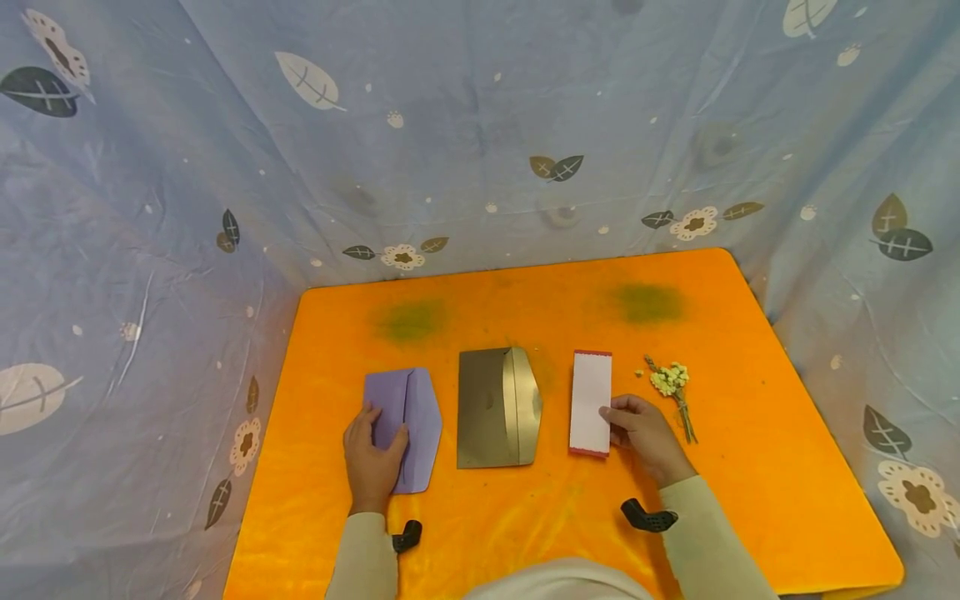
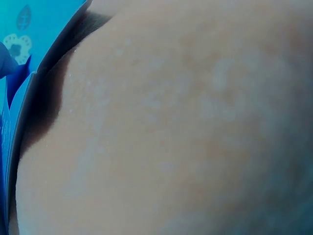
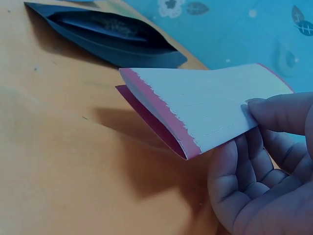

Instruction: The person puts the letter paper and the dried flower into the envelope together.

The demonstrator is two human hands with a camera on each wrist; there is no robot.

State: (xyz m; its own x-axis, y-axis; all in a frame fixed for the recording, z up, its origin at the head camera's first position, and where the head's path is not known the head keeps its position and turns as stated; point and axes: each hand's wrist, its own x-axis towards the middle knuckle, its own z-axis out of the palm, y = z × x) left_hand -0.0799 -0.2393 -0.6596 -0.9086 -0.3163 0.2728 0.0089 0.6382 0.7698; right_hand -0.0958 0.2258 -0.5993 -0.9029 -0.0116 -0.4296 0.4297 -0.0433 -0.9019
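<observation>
On the orange table (image 1: 525, 533) lie a lilac envelope (image 1: 417, 408), a gold envelope (image 1: 497, 407) with its flap open, and a white folded card with red edges (image 1: 590, 402). My left hand (image 1: 372, 460) rests flat on the lilac envelope's near left part, fingers fairly straight. My right hand (image 1: 639, 432) pinches the card's right edge, thumb on top. In the right wrist view the card (image 3: 195, 110) is lifted off the table (image 3: 58, 161), fingers curled beneath it, and the gold envelope (image 3: 107, 36) lies beyond. The left wrist view is filled by blurred skin.
A small sprig of pale dried flowers (image 1: 672, 390) lies just right of the card. Blue cloth with leaf and flower prints (image 1: 480, 125) walls the table at the back and both sides. Two dark green smudges (image 1: 412, 319) mark the table's far part.
</observation>
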